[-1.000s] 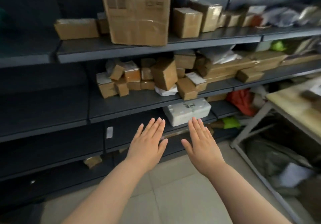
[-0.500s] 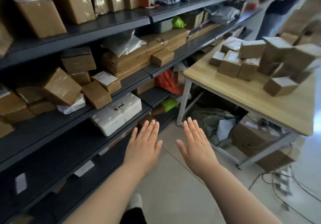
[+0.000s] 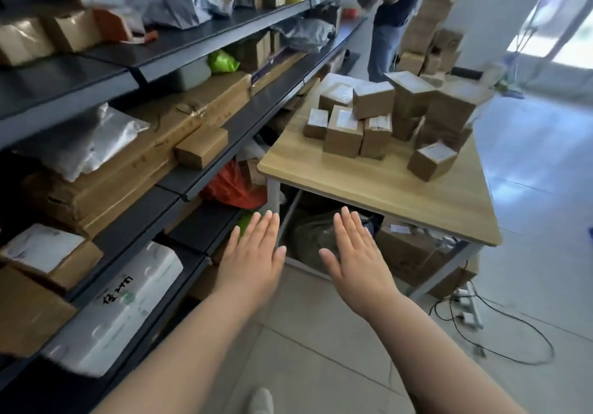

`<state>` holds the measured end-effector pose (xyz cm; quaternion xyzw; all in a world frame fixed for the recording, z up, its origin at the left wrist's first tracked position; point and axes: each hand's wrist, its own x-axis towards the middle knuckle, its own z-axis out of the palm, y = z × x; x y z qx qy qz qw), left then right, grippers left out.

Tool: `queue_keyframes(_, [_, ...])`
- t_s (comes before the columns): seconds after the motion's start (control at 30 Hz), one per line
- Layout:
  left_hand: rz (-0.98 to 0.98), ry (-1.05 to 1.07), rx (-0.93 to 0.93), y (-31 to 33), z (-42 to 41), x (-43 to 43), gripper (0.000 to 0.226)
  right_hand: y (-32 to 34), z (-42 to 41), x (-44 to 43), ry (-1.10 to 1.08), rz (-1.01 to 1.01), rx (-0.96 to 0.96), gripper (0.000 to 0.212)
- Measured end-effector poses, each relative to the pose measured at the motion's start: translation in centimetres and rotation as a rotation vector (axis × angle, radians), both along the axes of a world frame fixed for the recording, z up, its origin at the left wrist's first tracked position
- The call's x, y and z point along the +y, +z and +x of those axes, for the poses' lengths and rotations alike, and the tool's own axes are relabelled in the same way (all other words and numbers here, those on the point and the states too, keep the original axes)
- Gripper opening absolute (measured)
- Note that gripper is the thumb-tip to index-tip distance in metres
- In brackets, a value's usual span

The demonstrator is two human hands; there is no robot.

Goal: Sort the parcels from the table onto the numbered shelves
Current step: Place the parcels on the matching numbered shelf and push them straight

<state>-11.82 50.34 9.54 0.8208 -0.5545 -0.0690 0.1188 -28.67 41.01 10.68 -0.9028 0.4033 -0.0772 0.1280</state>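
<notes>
Pale glossy floor tiles point(image 3: 321, 349) fill lower centre and right, square with thin grout lines. Dark metal shelves point(image 3: 224, 118) run along the left of the frame, flat boards, at least three tiers showing. On them are brown cardboard cartons, crumpled grey poly mailers point(image 3: 179, 2) upper left, one bright green bag point(image 3: 223, 60), a long flat carton point(image 3: 154, 144) with one small taped box point(image 3: 201, 146) lying on its right end, and a white plastic-wrapped pack point(image 3: 128, 304) with black handwriting lower left. One red bag point(image 3: 231, 185) sits low between shelves and table.

Table point(image 3: 401, 195) at centre right has a light wood-grain top with rounded corners and a white metal frame. The parcels point(image 3: 373, 105) are piled on its far half: small cube-like brown cartons, taped, most with white labels. At least ten; the back of the pile is blurred, so the exact count is unclear. One lone parcel point(image 3: 431, 160) sits apart, nearer the front right edge.

Left hand point(image 3: 253, 253) and right hand point(image 3: 356, 253) are at lower centre, side by side, apart, backs up. Both are flat, fingers straight and close together, holding nothing and touching nothing, below the table's near edge in the frame.

A second person point(image 3: 394, 12) stands upper right, holding one box. Black cables point(image 3: 500, 317) lie looped on the tiles at right.
</notes>
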Motion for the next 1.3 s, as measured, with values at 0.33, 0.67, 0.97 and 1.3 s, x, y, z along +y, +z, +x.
queue_keyframes(0.33, [0.041,-0.282,-0.062,-0.6,1.4,-14.6,0.063,-2.0,0.0,-8.6,-0.279,0.101,-0.018,0.066])
queue_keyframes(0.67, [0.079,-0.379,-0.049,-0.2,-2.8,-29.5,0.060,-2.0,-4.8,-22.4,-0.402,0.150,-0.008,0.068])
queue_keyframes(0.97, [0.065,-0.295,-0.017,1.1,-5.8,-42.7,0.060,0.5,-9.4,-36.8,-0.392,0.109,-0.009,0.068])
queue_keyframes(1.3, [0.106,-0.214,0.007,-0.1,-2.2,-49.0,0.062,-2.0,-7.8,-42.9,-0.358,0.140,0.060,0.069])
